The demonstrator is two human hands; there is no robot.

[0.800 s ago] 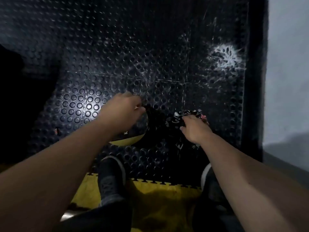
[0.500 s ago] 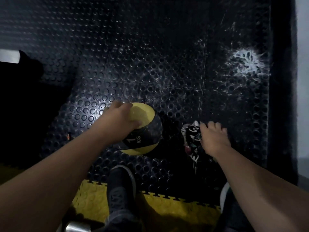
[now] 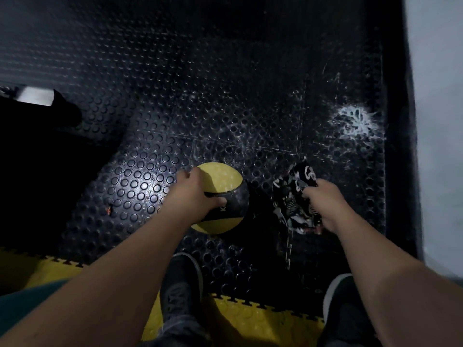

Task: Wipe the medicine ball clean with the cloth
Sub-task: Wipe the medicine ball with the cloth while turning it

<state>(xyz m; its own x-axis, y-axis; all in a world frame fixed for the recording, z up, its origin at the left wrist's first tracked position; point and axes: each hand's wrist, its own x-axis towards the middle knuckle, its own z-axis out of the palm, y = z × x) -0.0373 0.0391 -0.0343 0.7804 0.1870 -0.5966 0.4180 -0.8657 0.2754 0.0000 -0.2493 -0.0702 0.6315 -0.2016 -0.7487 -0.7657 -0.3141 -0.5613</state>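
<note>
A yellow and black medicine ball (image 3: 225, 181) sits on the black studded floor mat (image 3: 225, 96). My left hand (image 3: 193, 194) grips the ball from its left side, fingers over the top and thumb across the black band. To the right of the ball, apart from it, a dark patterned cloth (image 3: 293, 196) hangs bunched just above the mat. My right hand (image 3: 323, 199) holds that cloth by its upper right part, fingers curled round it.
My two dark shoes (image 3: 180, 284) (image 3: 343, 304) stand near a yellow mat strip (image 3: 250, 319) at the front. A grey wall (image 3: 438, 121) runs along the right past the mat's raised black edge. A dark object (image 3: 37, 136) lies at the left. White scuffs (image 3: 353, 118) mark the mat.
The cloth came off the ball, which now shows uncovered. My right hand drew the cloth away to the right and lifted it; my left hand stays on the ball.
</note>
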